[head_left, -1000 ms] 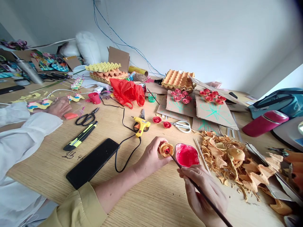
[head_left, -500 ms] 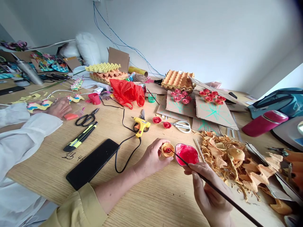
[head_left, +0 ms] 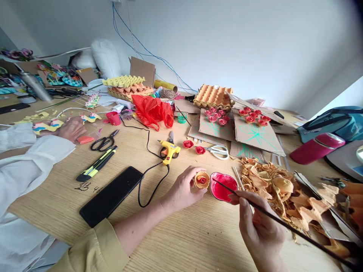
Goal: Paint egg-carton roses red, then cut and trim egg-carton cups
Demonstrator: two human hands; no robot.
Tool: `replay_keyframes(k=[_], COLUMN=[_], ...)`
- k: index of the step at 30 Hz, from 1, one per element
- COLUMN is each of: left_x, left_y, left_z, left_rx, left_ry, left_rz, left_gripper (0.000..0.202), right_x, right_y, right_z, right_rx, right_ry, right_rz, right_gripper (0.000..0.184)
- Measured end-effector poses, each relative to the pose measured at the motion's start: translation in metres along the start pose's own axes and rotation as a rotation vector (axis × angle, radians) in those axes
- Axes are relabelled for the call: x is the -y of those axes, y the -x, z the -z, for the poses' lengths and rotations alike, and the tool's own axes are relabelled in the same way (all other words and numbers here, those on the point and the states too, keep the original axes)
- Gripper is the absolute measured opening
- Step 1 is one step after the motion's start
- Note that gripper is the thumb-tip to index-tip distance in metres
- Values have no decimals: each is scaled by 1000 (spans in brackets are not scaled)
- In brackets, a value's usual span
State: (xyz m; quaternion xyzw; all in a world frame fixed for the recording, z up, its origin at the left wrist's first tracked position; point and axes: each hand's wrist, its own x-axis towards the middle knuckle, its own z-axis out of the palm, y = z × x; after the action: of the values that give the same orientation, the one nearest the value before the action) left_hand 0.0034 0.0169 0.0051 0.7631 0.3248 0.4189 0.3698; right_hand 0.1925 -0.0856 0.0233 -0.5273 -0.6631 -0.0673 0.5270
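Since the last look our brush [head_left: 297,233] tip has left the paper rose [head_left: 202,180] and now lies in the red paint dish [head_left: 224,187]; our right hand [head_left: 259,226] has slid rightward, pinching the shaft. Our left hand [head_left: 181,190] grips the paper rose just beside the dish, low over the table [head_left: 181,241]. We judge a light load, wiped on the rim, best. Right of it lie carton scraps [head_left: 279,189], glue gun [head_left: 169,149] behind.

Two scissors [head_left: 104,141] are lying on the table [head_left: 184,238]. Two red roses [head_left: 187,143] are sitting loose beside one glue gun [head_left: 169,149]. One phone [head_left: 110,196], one knife [head_left: 96,165], one flask [head_left: 316,148] are lying out. One brush [head_left: 283,223] is crossing one dish [head_left: 218,192] beside one orange rose [head_left: 202,180].
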Motion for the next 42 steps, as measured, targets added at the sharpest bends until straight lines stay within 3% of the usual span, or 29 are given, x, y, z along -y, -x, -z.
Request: replay_keyframes(k=[5, 11, 14, 17, 21, 27, 37, 42], left_x=[-3, 4, 8, 10, 8, -1, -2, 1], left_y=[-1, 1, 2, 2, 3, 1, 0, 0], left_z=[1, 0, -1, -1, 1, 4, 4, 3], left_rx=[-2, -21, -25, -18, 23, 96, 180, 120], left_ry=[78, -1, -27, -31, -26, -13, 26, 39], left_rz=[75, -38, -63, -73, -82, -75, -78, -64], left_gripper=[42, 47, 49, 51, 52, 50, 45, 44], right_x=[-7, -13, -11, -8, -5, 1, 10, 11], right_y=[-11, -7, -8, -9, -4, -1, -7, -7], right_z=[-1, -5, -1, 4, 8, 5, 3, 4], right_rx=[125, 299, 252, 114, 26, 160, 311, 301], right_ry=[165, 226, 221, 188, 4, -194, -63, -58], right_rz=[47, 94, 91, 67, -16, 53, 244, 295], right_gripper=[12, 13, 13, 10, 14, 25, 30, 31])
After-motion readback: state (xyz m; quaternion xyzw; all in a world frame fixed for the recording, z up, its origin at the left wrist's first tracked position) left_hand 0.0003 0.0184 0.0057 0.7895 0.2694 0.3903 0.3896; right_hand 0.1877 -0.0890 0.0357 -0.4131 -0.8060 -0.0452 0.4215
